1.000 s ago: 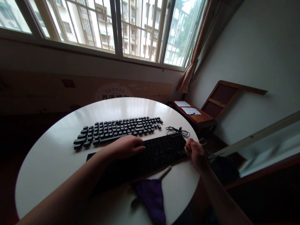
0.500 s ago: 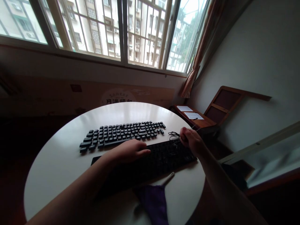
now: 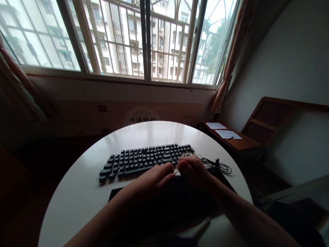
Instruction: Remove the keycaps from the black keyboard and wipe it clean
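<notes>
Loose black keycaps (image 3: 141, 158) lie in keyboard-like rows on the white round table (image 3: 77, 199). Nearer me is a dark keyboard (image 3: 116, 192), largely hidden by my arms and shadow. My left hand (image 3: 156, 176) is closed above its far edge, thumb and fingers pressed together; what they pinch is hidden. Close beside it, my right hand (image 3: 194, 168) is closed, with a thin wire tool showing faintly at its fingers. The fingertips of both hands nearly meet. A coiled black cable (image 3: 223, 167) lies right of my right hand.
Near the front, a pale handle (image 3: 205, 223) lies on the table, with a dark shape beside it. A wooden chair (image 3: 246, 144) stands beyond the table's right edge, bearing papers (image 3: 227, 134) and a pen. Barred windows (image 3: 123, 41) are behind.
My right hand has come leftward from the keyboard's right end to meet my left hand. The view has shifted, and more of the coiled cable shows.
</notes>
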### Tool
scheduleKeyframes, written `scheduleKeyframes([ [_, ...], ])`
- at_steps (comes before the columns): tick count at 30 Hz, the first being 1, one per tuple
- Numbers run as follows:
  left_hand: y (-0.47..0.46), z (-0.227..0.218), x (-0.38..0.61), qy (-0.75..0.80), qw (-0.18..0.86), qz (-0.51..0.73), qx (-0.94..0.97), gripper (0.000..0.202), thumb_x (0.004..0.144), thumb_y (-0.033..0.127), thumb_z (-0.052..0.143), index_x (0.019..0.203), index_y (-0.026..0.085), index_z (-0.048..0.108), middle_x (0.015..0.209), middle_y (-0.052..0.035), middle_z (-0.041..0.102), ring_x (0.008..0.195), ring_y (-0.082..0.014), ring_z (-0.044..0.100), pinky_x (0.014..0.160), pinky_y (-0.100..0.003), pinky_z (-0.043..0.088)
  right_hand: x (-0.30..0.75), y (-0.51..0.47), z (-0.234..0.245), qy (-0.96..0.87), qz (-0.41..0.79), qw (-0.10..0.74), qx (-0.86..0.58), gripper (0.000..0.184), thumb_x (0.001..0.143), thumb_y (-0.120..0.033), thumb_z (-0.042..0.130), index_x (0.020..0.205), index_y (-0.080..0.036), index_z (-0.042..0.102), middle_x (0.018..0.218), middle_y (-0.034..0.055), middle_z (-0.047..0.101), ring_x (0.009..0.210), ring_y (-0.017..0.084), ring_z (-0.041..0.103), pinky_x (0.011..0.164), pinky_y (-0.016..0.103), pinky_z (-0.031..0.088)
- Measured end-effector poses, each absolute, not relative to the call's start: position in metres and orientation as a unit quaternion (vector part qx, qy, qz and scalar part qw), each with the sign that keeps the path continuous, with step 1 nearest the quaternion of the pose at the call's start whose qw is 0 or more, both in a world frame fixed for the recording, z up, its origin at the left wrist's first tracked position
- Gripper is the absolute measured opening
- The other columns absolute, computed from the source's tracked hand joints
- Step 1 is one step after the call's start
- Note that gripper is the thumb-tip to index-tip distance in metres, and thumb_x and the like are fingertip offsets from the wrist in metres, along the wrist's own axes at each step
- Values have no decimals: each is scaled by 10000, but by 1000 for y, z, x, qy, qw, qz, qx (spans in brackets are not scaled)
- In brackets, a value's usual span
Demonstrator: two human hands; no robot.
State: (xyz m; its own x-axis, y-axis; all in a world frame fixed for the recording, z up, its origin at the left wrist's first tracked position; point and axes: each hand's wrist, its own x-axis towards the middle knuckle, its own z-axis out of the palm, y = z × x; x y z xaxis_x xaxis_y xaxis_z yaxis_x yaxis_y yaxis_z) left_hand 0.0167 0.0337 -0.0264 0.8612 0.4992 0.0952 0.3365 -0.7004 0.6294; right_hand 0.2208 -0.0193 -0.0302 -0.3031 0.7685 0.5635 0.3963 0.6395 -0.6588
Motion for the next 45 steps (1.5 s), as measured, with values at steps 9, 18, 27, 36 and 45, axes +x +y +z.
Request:
scheduleKeyframes([
  [9, 28, -22, 23, 248, 370, 127, 886, 404, 1011, 524, 320, 1007, 200, 561, 960, -36, 632, 834, -185, 564, 788, -307, 465, 223, -23, -32, -799, 127, 510, -292, 476, 1036, -464, 366, 666, -194, 498, 573, -16, 496, 510, 111, 461, 534, 253, 343],
  [18, 38, -40, 26, 295, 438, 187, 828, 421, 971, 597, 339, 900, 205, 474, 666, 38, 479, 589, -136, 455, 544, -249, 390, 230, -21, -18, -767, -31, 517, -378, 396, 1045, -382, 361, 796, -202, 612, 821, 72, 633, 811, 207, 574, 758, 359, 461],
  [27, 41, -38, 29, 287, 400, 215, 844, 483, 951, 614, 346, 961, 180, 556, 818, -33, 596, 721, -174, 513, 640, -278, 455, 233, -13, -31, -872, 38, 337, -352, 320, 959, -156, 551, 1262, -247, 600, 982, 42, 650, 751, 140, 614, 664, 240, 479],
  [36, 39, -35, 29, 282, 399, 209, 847, 468, 950, 609, 372, 948, 183, 565, 765, -21, 572, 732, -177, 508, 619, -262, 433, 240, -7, -30, -864, 77, 361, -341, 243, 902, -176, 663, 1140, -221, 673, 1031, 56, 659, 827, 155, 655, 729, 267, 534],
  [45, 36, -32, 28, 253, 406, 123, 869, 531, 974, 593, 315, 756, 170, 550, 697, 1, 506, 649, -142, 454, 595, -247, 385, 303, 22, -36, -765, 84, 268, -579, 165, 794, -180, 729, 954, -187, 766, 927, 64, 740, 867, 211, 677, 819, 313, 499],
])
